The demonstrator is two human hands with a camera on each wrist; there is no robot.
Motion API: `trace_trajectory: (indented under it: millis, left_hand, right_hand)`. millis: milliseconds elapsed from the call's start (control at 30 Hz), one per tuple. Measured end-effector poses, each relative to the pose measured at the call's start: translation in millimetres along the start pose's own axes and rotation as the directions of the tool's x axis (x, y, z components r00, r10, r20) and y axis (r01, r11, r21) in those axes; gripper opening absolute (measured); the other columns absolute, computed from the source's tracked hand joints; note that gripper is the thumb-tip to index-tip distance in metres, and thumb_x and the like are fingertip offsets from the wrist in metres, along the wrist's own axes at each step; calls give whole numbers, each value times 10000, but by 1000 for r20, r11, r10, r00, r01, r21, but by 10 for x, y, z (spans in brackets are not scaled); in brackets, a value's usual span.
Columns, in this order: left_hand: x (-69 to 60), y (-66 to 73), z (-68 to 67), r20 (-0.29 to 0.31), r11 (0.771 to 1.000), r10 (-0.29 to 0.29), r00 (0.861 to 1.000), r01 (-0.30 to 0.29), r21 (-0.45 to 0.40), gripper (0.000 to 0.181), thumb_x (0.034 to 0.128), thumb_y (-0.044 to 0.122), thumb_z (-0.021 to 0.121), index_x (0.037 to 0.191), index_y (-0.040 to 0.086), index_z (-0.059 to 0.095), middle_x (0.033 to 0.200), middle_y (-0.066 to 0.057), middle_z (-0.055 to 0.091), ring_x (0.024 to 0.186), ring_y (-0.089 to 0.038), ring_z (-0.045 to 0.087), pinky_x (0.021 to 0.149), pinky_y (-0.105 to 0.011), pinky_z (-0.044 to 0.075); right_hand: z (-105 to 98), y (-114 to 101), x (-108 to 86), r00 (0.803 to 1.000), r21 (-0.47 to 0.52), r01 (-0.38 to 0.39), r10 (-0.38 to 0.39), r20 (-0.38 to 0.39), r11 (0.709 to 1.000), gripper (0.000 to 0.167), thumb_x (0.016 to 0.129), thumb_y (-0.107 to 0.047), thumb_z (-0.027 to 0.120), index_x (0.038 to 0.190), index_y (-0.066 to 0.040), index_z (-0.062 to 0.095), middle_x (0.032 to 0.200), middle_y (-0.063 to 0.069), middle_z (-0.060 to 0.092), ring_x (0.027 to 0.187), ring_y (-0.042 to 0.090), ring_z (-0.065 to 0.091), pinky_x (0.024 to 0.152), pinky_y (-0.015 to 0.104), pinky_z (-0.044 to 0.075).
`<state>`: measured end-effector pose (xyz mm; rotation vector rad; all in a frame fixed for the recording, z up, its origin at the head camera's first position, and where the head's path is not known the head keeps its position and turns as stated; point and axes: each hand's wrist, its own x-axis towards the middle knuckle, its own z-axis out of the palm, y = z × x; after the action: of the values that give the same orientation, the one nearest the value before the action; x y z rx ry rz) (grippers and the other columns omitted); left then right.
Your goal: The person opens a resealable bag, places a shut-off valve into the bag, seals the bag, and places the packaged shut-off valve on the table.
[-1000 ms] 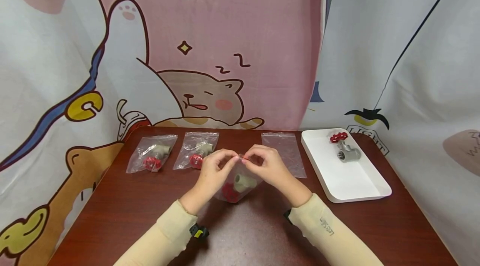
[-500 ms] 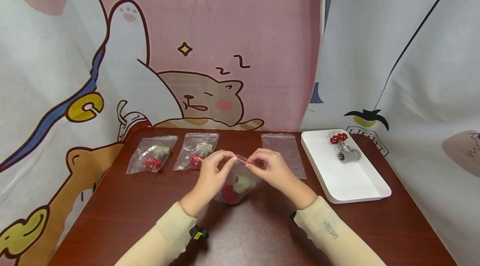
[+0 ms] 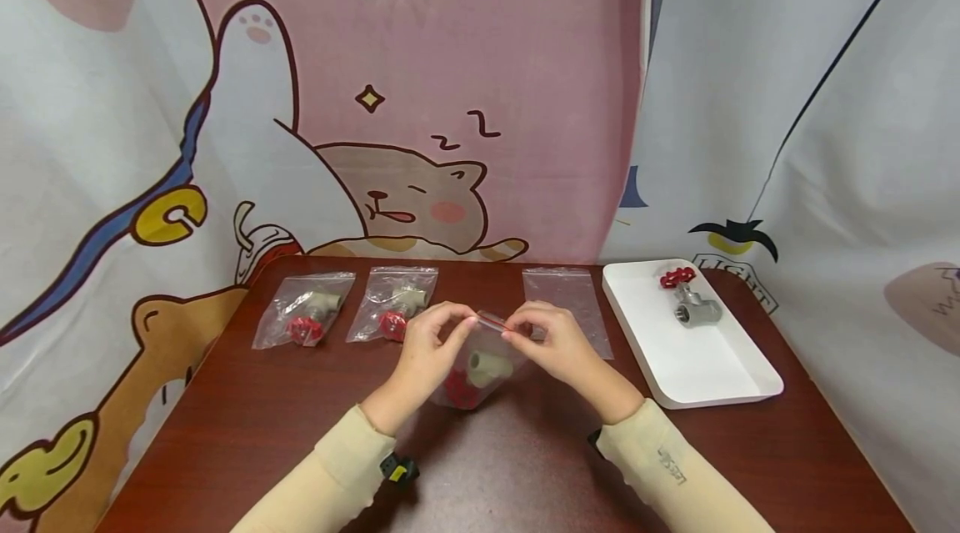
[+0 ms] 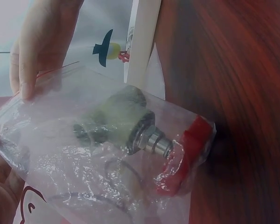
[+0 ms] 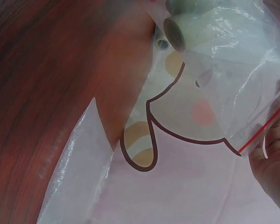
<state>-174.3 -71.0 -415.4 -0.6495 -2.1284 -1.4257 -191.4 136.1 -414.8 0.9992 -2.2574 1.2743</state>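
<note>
A clear zip bag [image 3: 504,346] hangs between both hands above the table. Inside it is a valve [image 4: 123,114] with a grey-green body and a red handwheel [image 4: 186,154]. My left hand [image 3: 429,349] pinches the bag's top edge near its left part. My right hand [image 3: 558,341] pinches the same edge farther right, thumb and forefinger on the strip. A red seal line [image 5: 266,127] runs along the bag's mouth in the right wrist view. Whether the seal is closed along its whole length, I cannot tell.
Two bagged valves [image 3: 305,312] [image 3: 397,306] lie at the table's back left. A flat clear bag [image 3: 573,308] lies behind my right hand. The white tray [image 3: 720,374] on the right bears a metal valve [image 3: 696,310] with a red handwheel. A printed curtain [image 3: 570,99] stands behind the table.
My right hand has slid a little to the right along the bag's top edge, widening the gap between the hands. My left hand and the hanging valve have barely moved.
</note>
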Motion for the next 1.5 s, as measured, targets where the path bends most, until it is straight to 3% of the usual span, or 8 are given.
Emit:
trace_trajectory:
  millis: [333, 567, 667, 933, 1167, 1367, 1500]
  left_hand:
    - [2, -25, -18, 25, 1000, -5, 1000, 5, -1, 90, 883, 194, 668, 867, 110, 696, 807, 25, 688, 790, -91, 620, 700, -253, 493]
    - [3, -46, -31, 0, 999, -28, 1000, 28, -17, 72, 862, 113, 683, 845, 44, 688, 788, -16, 691, 737, -105, 592, 624, -208, 457]
    - [13, 16, -46, -1, 999, -33, 999, 33, -27, 79, 855, 70, 681, 836, -7, 675, 777, -72, 690, 712, -140, 587, 589, -189, 445]
    - [50, 305, -124, 1, 998, -43, 999, 43, -45, 64, 853, 8, 664, 830, -52, 658, 765, -145, 680, 686, -161, 587, 574, -198, 459]
    - [44, 306, -118, -7, 999, -20, 1000, 20, -34, 23, 822, -37, 678, 824, -19, 664, 752, -129, 680, 675, -166, 583, 582, -218, 456]
    - [41, 305, -123, 1, 999, -17, 1000, 17, -27, 65, 852, 20, 670, 825, -39, 664, 756, -124, 678, 691, -175, 588, 619, -216, 455]
    - [40, 307, -117, -1, 999, -12, 1000, 12, -32, 21, 836, -13, 675, 821, -26, 668, 748, -125, 674, 677, -166, 578, 608, -227, 452]
  right_hand:
    - [-2, 49, -4, 1000, 21, 20, -20, 5, 1000, 57, 795, -96, 756, 814, -123, 710, 747, -41, 631, 683, 87, 531, 592, 188, 436]
    - [-22, 53, -42, 1000, -1, -30, 30, -4, 1000, 128, 732, 6, 780, 792, -67, 694, 720, 25, 629, 668, 204, 559, 593, 318, 486]
    - [-67, -39, -45, 998, 14, -55, 55, 6, 998, 121, 729, 47, 765, 793, -19, 686, 717, 66, 624, 658, 246, 560, 582, 347, 490]
    - [-187, -206, -40, 994, -5, -102, 103, 37, 995, 93, 753, 41, 746, 785, -10, 675, 698, 80, 604, 650, 238, 550, 618, 199, 448]
    - [-199, -193, -66, 994, 0, -106, 105, 43, 994, 97, 751, 54, 739, 770, -14, 673, 682, 81, 601, 646, 207, 547, 620, 183, 437]
    - [-201, -188, -75, 995, 25, -90, 89, 36, 996, 98, 746, 65, 739, 768, -7, 676, 673, 93, 597, 639, 219, 542, 606, 189, 433]
    - [-172, -56, -125, 994, 27, -101, 100, 33, 995, 96, 751, 28, 753, 783, -36, 689, 685, 67, 612, 644, 201, 547, 609, 270, 467]
